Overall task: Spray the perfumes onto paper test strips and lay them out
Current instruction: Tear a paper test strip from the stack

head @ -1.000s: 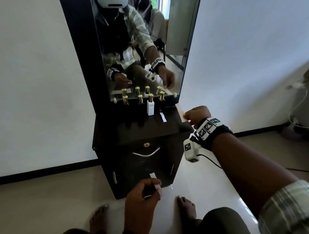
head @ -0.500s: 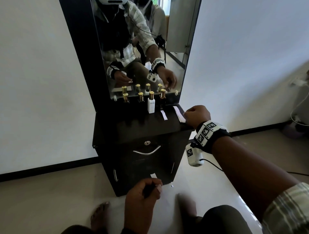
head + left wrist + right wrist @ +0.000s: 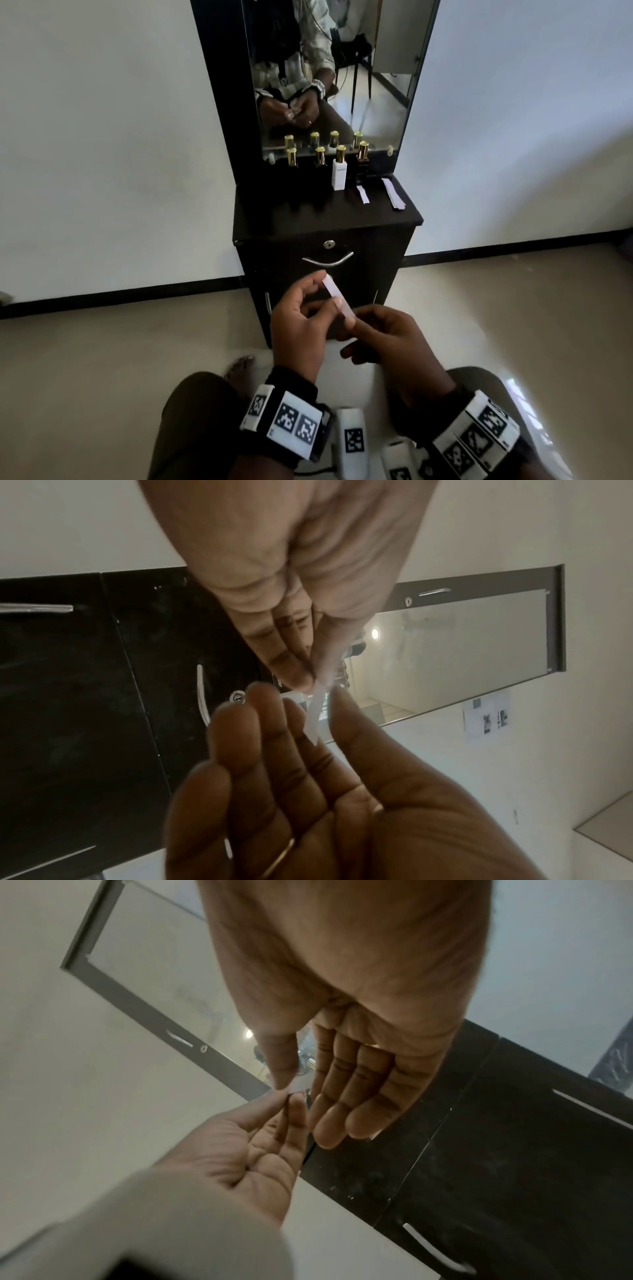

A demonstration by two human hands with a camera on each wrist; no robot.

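Note:
A white paper test strip (image 3: 337, 297) is held up in front of the cabinet door, slanting down to the right. My left hand (image 3: 329, 288) pinches its upper part between thumb and forefinger. My right hand (image 3: 353, 321) pinches its lower end, the other fingers nearly straight. The left wrist view shows the strip (image 3: 316, 715) between both hands' fingertips, and the right wrist view shows the strip (image 3: 301, 1083) the same way. On the cabinet top stand a white perfume bottle (image 3: 339, 173) and three dark gold-capped bottles (image 3: 363, 156). One single strip (image 3: 363, 194) and a small stack of strips (image 3: 393, 193) lie beside them.
The black cabinet (image 3: 308, 219) carries a tall mirror (image 3: 342, 85) behind the bottles and has a drawer with a metal handle (image 3: 328, 262). My knees and a bare foot (image 3: 239, 368) are on the tiled floor before it. White walls stand on both sides.
My right hand left the stack of strips on the cabinet's right edge and came down to the left hand. The left hand rose, and both now hold one strip.

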